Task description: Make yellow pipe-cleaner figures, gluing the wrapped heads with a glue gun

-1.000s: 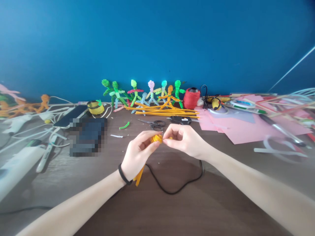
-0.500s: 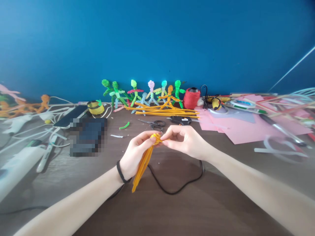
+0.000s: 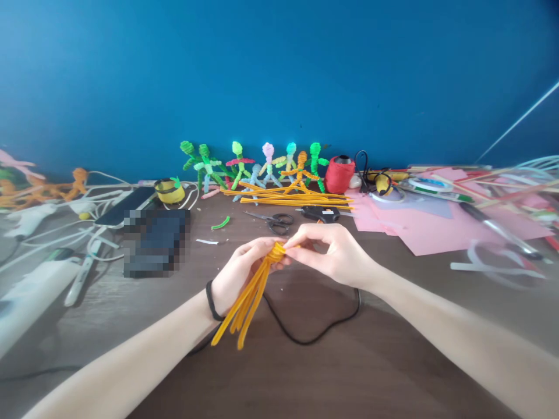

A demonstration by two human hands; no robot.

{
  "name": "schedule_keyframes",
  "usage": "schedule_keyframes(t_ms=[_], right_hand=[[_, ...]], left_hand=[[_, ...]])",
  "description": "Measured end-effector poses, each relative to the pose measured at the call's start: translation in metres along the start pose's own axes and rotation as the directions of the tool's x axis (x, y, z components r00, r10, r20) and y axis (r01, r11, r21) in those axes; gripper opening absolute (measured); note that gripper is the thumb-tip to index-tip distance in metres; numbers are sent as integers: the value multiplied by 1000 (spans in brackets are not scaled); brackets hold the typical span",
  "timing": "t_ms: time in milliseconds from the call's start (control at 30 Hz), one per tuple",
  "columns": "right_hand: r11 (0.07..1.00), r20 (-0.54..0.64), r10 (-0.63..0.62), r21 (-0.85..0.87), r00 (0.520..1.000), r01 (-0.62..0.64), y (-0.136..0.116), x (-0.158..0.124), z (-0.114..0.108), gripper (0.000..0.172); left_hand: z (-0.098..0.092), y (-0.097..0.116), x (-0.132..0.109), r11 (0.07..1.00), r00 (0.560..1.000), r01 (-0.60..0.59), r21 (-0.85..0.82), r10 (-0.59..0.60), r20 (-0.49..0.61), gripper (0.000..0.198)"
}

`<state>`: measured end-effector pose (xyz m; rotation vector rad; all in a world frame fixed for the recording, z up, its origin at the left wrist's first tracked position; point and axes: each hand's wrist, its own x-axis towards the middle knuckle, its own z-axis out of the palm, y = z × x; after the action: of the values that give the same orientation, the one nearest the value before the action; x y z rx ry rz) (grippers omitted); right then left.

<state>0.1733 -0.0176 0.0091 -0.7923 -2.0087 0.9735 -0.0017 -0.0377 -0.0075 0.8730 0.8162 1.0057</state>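
Note:
A bundle of orange-yellow pipe cleaners (image 3: 250, 297) is held above the table, its loose ends hanging down toward me and its top wound into a coiled knob. My left hand (image 3: 247, 265) is closed around the bundle just below and behind the coil. At the coil's right side, my right hand (image 3: 325, 250) pinches with thumb and forefinger; a short bit of pipe cleaner shows by its fingers. Beyond the hands lie black-handled scissors (image 3: 279, 222) and a black glue gun (image 3: 321, 213), partly behind my right hand.
More orange pipe cleaners (image 3: 297, 199) lie before a row of small pipe-cleaner figures (image 3: 268, 157) along the blue wall. A red spool (image 3: 339, 174) stands beside them. Pink paper (image 3: 432, 233) spreads rightward; a dark blurred-out device (image 3: 157, 241) and white cables lie left. A black cord (image 3: 301, 342) loops below.
The hanging pipe-cleaner ends have fanned out and swung left toward my wrist. The coiled knob has turned a little in my left fingers, and more of it shows.

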Motion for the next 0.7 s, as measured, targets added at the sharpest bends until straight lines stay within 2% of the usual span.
schedule_keyframes(t_ms=[200,300,433,700], right_hand=[[990,8,134,54,991,-134,-1,2,-4,23],[984,11,158,78,987,-159,-1,3,-4,24],[982,29,146,117,989,-149,-1,3,-3,25],[977,72,139,155,988,-149,1,2,-2,29]], left_hand=[[-2,0,0,988,985,146,-40,-142,96,15],[-3,-1,0,991,984,131,-27,-126,125,17],[-4,-3,1,996,985,89,-4,-88,146,10],[-4,-4,0,996,987,88,18,-89,134,12]])
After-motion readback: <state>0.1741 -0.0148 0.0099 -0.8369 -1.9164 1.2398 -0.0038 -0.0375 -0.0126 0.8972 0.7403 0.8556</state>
